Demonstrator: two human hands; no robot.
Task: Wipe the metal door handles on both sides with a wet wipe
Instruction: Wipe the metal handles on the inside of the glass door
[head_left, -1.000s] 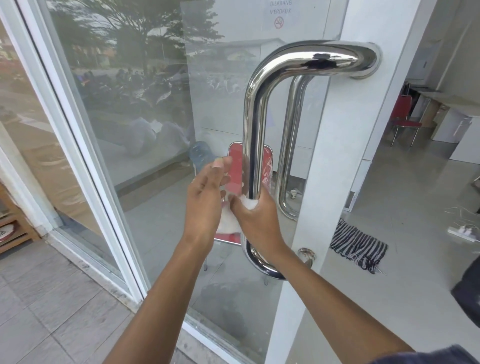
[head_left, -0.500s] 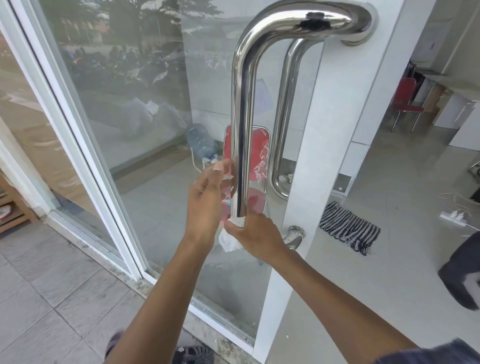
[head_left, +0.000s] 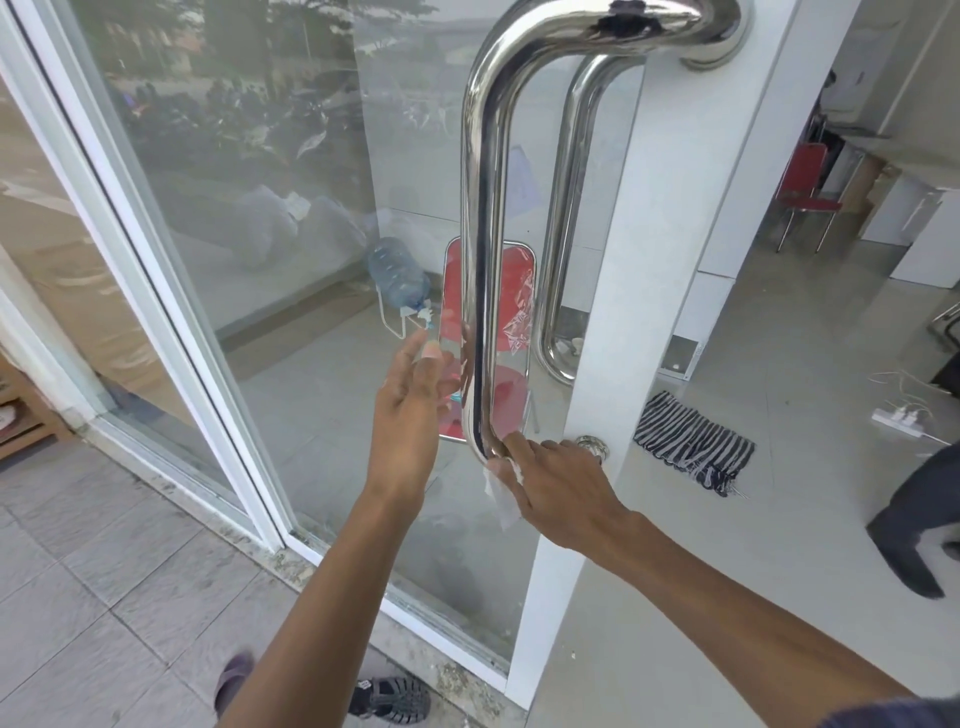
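Both hands are working low: right hand (head_left: 558, 480) is pinching the wipe (head_left: 500, 491) against the upright near handle's (head_left: 480, 249) bottom bend, left hand (head_left: 410, 410) is hovering released just left.

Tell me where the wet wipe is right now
In the head view, just right of centre, the wet wipe is pressed by the right hand against the lower bend of the near door handle, its loose end hanging below.

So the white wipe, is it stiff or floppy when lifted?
Probably floppy: the wipe hangs limp below the right hand at the handle bend. Likely light, since fingers alone hold it. It may cling, being wet.
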